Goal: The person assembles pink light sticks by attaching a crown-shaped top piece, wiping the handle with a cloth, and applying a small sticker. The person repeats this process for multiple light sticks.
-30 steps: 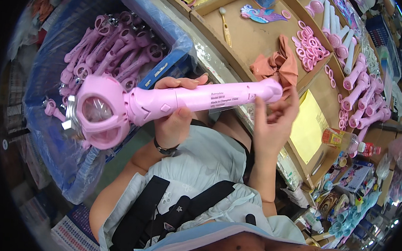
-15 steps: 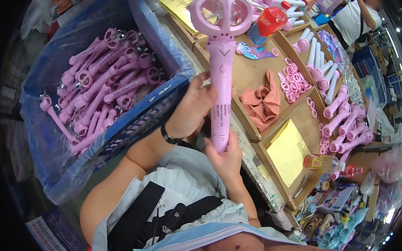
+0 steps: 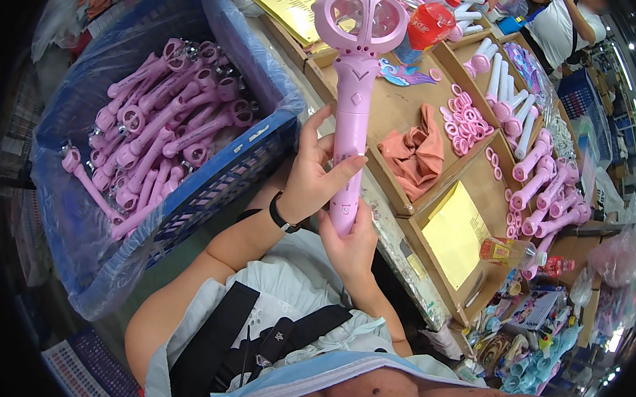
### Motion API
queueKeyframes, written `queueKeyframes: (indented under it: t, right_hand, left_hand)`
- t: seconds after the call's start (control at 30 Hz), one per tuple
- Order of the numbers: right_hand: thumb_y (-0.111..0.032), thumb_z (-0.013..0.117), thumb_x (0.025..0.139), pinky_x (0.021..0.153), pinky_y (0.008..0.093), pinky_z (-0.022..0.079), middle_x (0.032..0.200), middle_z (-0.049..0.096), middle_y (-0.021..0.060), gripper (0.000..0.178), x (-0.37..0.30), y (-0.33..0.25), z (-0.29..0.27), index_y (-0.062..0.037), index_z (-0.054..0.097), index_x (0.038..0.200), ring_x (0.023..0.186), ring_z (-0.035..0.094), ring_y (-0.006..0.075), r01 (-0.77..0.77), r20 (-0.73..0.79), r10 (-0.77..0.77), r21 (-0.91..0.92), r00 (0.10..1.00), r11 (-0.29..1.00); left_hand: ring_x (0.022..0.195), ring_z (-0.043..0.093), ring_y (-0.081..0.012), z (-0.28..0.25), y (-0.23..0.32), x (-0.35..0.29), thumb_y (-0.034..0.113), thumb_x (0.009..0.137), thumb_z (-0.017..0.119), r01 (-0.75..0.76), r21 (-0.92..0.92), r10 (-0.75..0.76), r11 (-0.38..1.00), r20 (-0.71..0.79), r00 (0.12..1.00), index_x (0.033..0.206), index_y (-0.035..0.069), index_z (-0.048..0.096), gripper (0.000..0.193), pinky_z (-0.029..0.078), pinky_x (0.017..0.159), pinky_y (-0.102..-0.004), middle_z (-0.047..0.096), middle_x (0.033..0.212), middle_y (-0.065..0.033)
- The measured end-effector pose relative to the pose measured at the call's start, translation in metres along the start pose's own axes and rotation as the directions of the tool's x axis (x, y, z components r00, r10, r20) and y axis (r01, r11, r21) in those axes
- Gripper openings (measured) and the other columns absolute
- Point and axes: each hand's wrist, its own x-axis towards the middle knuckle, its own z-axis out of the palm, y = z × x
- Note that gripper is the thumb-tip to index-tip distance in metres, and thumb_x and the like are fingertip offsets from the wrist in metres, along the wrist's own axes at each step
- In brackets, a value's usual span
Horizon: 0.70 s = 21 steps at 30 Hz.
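A pink toy wand (image 3: 352,124) stands nearly upright in front of me, its ring-shaped head at the top and a clear part above that, cut off by the picture's edge. My right hand (image 3: 351,248) wraps round the lower end of its handle. Higher up, my left hand (image 3: 313,180) has its thumb laid across the handle, covering part of the small print. The index finger of that hand points up beside the wand; its other fingers are partly hidden behind it.
On my left stands a blue basket (image 3: 221,167), lined with clear plastic and piled with similar pink wands (image 3: 166,127). A partitioned tray at right holds pink rings (image 3: 466,120), an orange cloth (image 3: 417,153), yellow paper (image 3: 454,236), wand parts (image 3: 534,175) and bottles (image 3: 432,22). A person (image 3: 565,32) stands far right.
My left thumb has come across the front of the handle, where print showed before. The wand has shifted slightly right at its head and tilts a little more.
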Motion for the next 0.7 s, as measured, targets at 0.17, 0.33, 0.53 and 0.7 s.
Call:
queueKeyframes:
  t: [0.17,0.33,0.53,0.7]
  right_hand:
    - [-0.027,0.073,0.076,0.069,0.0396,0.052,0.09,0.065,0.0214,0.053,-0.004,-0.002,0.002,-0.0018,0.051,0.116,0.079,0.067,0.0344,-0.008,0.039,0.007,0.023,0.999,1.0]
    - [-0.026,0.073,0.077,0.069,0.0381,0.052,0.091,0.065,0.0198,0.054,-0.009,-0.001,0.006,-0.0007,0.049,0.118,0.079,0.067,0.0318,-0.012,0.103,0.003,0.088,0.995,0.996]
    - [-0.022,0.072,0.079,0.071,0.0323,0.05,0.092,0.065,0.0158,0.052,-0.017,0.003,0.007,0.0015,0.048,0.119,0.08,0.066,0.0214,-0.201,0.311,0.104,0.297,0.945,0.934]
    - [-0.021,0.071,0.079,0.07,0.0319,0.051,0.09,0.066,0.0156,0.05,-0.022,0.003,0.004,0.0023,0.049,0.118,0.077,0.065,0.0204,-0.129,0.33,-0.017,0.416,0.944,0.9]
  left_hand:
    - [0.103,0.061,-0.0234,-0.002,-0.017,0.004,0.019,0.097,0.047,-0.129,-0.117,0.117,0.985,-0.11,0.987,0.138,0.005,0.019,0.052,0.05,0.089,-0.0359,0.057,0.117,-0.0218]
    - [0.098,0.063,-0.0255,-0.011,-0.022,0.006,0.037,0.099,0.04,-0.026,-0.137,0.004,0.99,-0.157,0.988,0.135,0.005,0.028,0.05,0.052,0.085,-0.0377,0.059,0.111,-0.0224]
    - [0.106,0.06,-0.0324,-0.009,-0.029,0.015,0.046,0.096,0.04,0.554,-0.769,-0.137,0.32,0.541,0.83,0.143,0.007,0.021,0.064,0.03,0.105,-0.0503,0.057,0.118,-0.0244]
    - [0.076,0.062,-0.027,-0.01,-0.041,0.018,0.036,0.096,0.045,0.704,-0.687,0.345,0.181,0.715,0.608,0.142,-0.002,0.018,0.066,0.023,0.108,-0.0505,0.062,0.082,-0.0135]
